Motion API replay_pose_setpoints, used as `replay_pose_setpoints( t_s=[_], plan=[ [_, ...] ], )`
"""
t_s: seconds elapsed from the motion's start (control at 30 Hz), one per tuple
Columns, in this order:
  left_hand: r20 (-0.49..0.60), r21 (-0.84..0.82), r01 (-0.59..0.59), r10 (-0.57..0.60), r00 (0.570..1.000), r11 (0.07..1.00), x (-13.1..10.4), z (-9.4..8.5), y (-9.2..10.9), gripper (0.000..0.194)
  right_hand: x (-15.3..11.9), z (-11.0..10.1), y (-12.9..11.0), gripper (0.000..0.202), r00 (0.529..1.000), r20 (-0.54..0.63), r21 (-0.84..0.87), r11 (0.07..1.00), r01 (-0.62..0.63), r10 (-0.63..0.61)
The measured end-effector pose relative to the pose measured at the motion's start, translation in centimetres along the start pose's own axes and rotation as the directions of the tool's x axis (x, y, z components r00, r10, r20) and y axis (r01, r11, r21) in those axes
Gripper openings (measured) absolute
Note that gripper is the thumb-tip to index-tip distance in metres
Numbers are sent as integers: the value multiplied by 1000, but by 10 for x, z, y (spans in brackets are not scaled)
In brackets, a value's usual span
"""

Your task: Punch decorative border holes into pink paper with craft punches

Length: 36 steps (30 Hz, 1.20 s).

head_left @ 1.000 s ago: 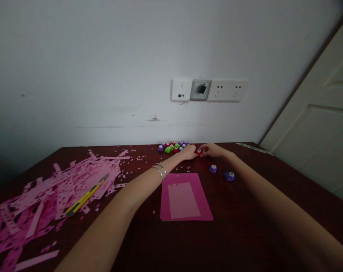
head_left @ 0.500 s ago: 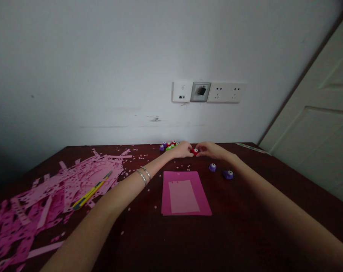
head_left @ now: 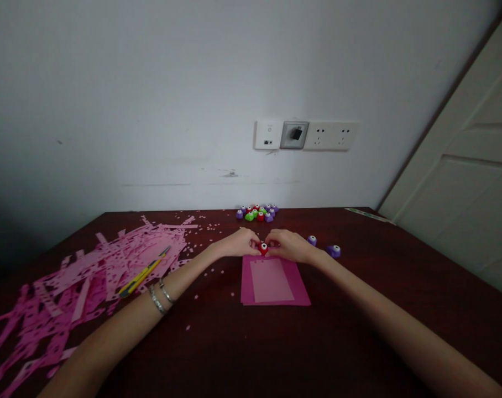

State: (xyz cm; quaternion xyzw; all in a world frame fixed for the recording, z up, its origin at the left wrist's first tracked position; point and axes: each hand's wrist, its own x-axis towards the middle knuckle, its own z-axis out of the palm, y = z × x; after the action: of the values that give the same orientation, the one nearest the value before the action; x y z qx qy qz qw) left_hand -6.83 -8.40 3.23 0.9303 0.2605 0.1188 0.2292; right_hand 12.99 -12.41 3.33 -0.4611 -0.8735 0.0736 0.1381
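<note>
Head view: you've drawn the red craft punch (head_left: 263, 249) from near the tabletop's (head_left: 251, 351) far edge to the magenta sheets' (head_left: 296, 278) far edge, left hand (head_left: 242, 243) and right hand (head_left: 288, 245) gripping it, bringing punch and sheets together.

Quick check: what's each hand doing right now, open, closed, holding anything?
Left hand: closed, holding the red punch from its left.
Right hand: closed, holding the same punch from its right.
</note>
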Motion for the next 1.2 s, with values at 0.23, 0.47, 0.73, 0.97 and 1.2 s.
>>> replay_pose_setpoints(
  t_s=[0.23,0.47,0.73,0.97,1.2],
  plan=[
    [32,-15,11,-10,999,1000,-2,4,-3,18,-3,6,-2,18,1000,27,-9,1000,1,-1],
    [32,45,8,-9,999,999,-3,6,0,20,-4,12,1,20,1000,25,10,1000,-7,7],
    [-134,131,132,-114,984,983,-20,-6,-3,25,-15,-5,8,18,998,34,150,987,-55,50],
    [52,78,192,-196,979,978,-27,5,14,27,-17,-4,8,18,976,188,127,983,-131,105],
    [114,93,245,-255,960,965,-24,11,21,24,-13,3,9,18,962,254,231,959,-165,105]
  ],
)
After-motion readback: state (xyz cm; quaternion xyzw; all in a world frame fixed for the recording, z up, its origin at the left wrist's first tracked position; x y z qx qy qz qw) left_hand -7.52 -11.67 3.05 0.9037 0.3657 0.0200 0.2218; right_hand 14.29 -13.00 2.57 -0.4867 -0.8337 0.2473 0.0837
